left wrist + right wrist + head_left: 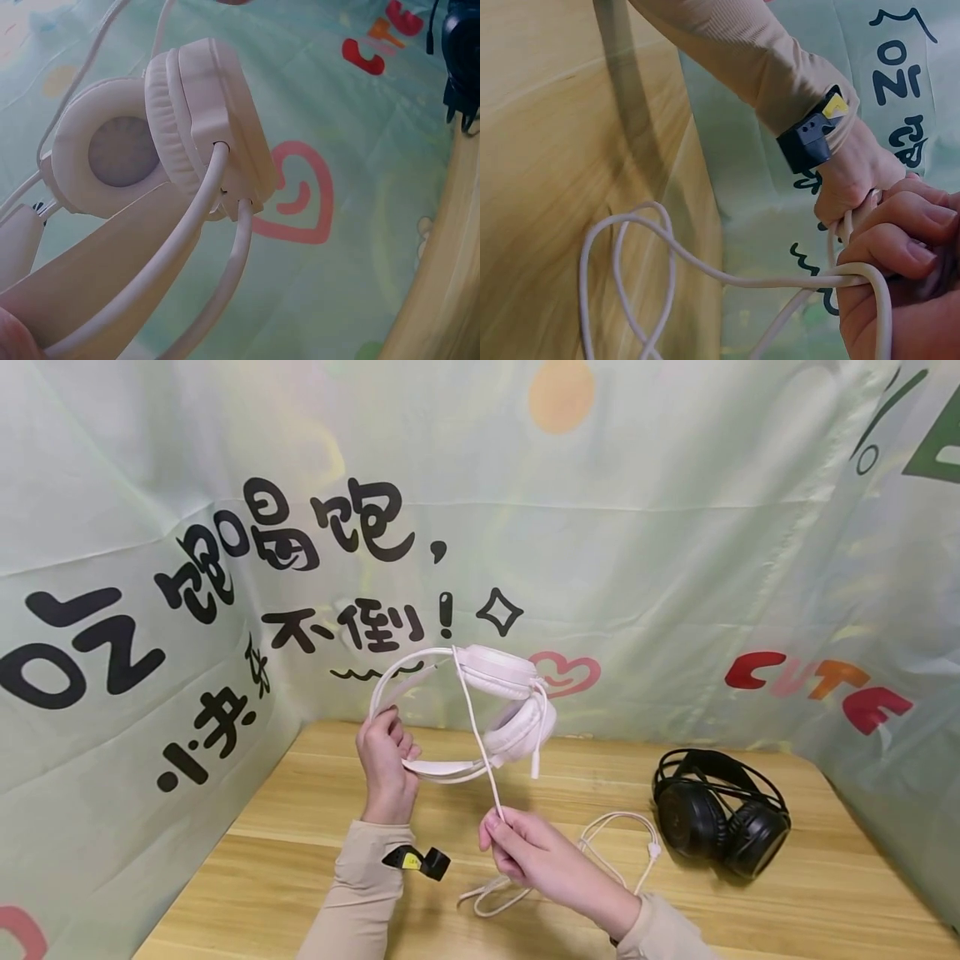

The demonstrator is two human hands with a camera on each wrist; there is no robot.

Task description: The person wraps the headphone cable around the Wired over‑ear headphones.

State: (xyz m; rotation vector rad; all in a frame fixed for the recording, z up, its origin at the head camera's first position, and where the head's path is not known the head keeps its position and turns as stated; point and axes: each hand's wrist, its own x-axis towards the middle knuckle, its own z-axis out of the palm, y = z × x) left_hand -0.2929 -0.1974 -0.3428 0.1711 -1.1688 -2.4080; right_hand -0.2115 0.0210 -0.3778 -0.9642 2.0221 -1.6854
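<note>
My L hand (388, 767) is wrapped round the headband (446, 768) of the white headphones (498, 668), fingers curled in; my R hand (551, 862) pinches the cable (479, 737) btwn thumb & bent fingers, the two hands well apart. To do this bit well, I'd keep the L grip firm w/o squeezing the band, draw the cable gently w/ the R, no sharp tug near the cups (521, 731), & mind the mic (536, 763) so it doesn't snag. Headphones are held up in the air, over the rear part of the table (255, 868), a bit L of its middle, cups facing away from my L hand. Cable slants from the upper cup area down to my R fingers; can't tell exactly where it joins. Slack loops (633, 814) lie on the table btwn my R hand & the black headphones (693, 818), which sit near the back R corner. Small cam (420, 862) on my L wrist. Past the back edge hangs a pale green cloth (675, 568) w/ printed lettering
</note>
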